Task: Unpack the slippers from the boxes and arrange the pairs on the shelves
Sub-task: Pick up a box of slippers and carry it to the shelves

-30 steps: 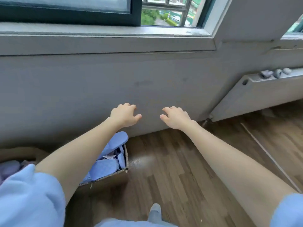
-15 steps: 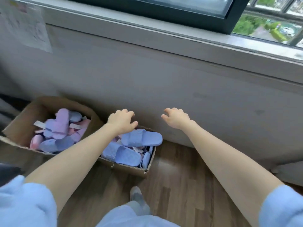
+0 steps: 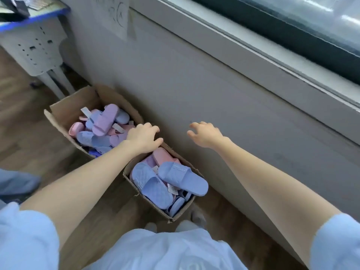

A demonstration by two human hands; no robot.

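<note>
Wooden floor (image 3: pixel 23 133) along a grey wall (image 3: pixel 214 84) holds a near box (image 3: pixel 127 173) just below the left hand (image 3: pixel 143 136) and a far box (image 3: pixel 66 112) to its left, both heaped with blue, purple and pink slippers (image 3: pixel 183 179), while the right hand (image 3: pixel 206 134) hovers alongside, both hands empty, fingers (image 3: pixel 148 126) loosely curled.

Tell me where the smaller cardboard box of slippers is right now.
In the head view the smaller box sits on the floor at lower centre, by the grey wall, right of the larger box and just below the left hand.
</note>
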